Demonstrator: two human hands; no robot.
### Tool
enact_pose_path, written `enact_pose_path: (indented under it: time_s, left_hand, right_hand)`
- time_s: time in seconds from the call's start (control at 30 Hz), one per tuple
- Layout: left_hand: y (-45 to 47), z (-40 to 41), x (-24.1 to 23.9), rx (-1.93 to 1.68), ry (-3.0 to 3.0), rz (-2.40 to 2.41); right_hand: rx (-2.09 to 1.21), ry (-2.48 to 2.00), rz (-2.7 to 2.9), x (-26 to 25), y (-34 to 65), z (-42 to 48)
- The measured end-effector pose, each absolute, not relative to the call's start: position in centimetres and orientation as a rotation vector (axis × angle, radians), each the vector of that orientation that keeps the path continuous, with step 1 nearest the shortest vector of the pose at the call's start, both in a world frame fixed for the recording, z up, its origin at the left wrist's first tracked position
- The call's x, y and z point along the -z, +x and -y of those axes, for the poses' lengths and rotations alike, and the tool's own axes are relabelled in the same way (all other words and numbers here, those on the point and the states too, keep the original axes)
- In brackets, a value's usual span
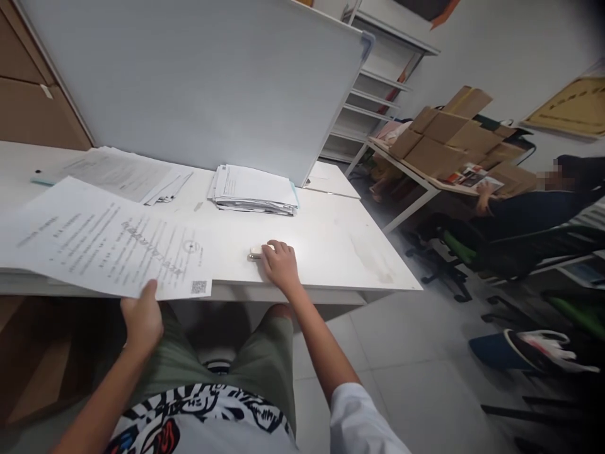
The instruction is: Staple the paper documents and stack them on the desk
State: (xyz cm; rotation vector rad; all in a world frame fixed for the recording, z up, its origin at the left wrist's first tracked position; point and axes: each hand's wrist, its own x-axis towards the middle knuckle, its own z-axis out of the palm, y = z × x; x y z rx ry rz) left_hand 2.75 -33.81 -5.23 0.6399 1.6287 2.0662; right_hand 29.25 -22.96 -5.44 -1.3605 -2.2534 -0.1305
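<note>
My left hand [143, 320] pinches the near edge of a printed sheet [108, 246] between thumb and fingers. The sheet has a round stamp and a square code at its corner, and it slants over the left part of the white desk [326, 233]. On the desk top, my right hand [281, 263] closes over a small whitish object with a metal edge [255, 255]; the fingers hide most of it, so its kind does not show. Beyond my hands lie a neat stack of papers [255, 189] and a looser spread of papers [118, 173].
A large whiteboard [212, 82] stands at the back of the desk. To the right, cardboard boxes [439, 135] are piled on another table, where a person [529, 202] sits. A blue bin [501, 350] stands on the floor near office chairs.
</note>
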Motion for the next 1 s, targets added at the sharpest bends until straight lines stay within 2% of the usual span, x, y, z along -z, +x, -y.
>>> enact_pose_path:
  time_s: [0.17,0.37,0.53,0.67,0.8,0.9,1.0]
  left_hand:
    - [3.0,26.1,-1.8,-2.046,0.638,-1.278]
    - [13.4,14.0,-5.6,-1.837,0.634,-0.894]
    - [22.6,6.5,-5.0,-1.778,0.447,-0.879]
    - [24.3,2.5,-3.9,-1.650,0.441,-1.041]
    - [21.9,1.9,-2.4,-1.350,0.502,-1.094]
    - [18.2,4.1,-0.9,-1.093,0.847,-1.123]
    - [12.0,6.6,0.1,-1.125,1.304,-1.290]
  right_hand:
    - [-0.102,-1.370,2.287,5.8,30.7,20.7]
    - [-0.139,-1.378,2.219,5.9,30.4,20.3]
    - [-0.112,-1.397,2.205,5.9,30.4,20.0]
    - [-0.089,-1.422,2.206,5.8,30.4,20.1]
    - [-0.081,-1.412,2.226,5.6,30.4,20.3]
    - [-0.094,-1.387,2.221,6.0,30.4,20.3]
    - [-0.127,-1.349,2.192,6.5,30.7,20.3]
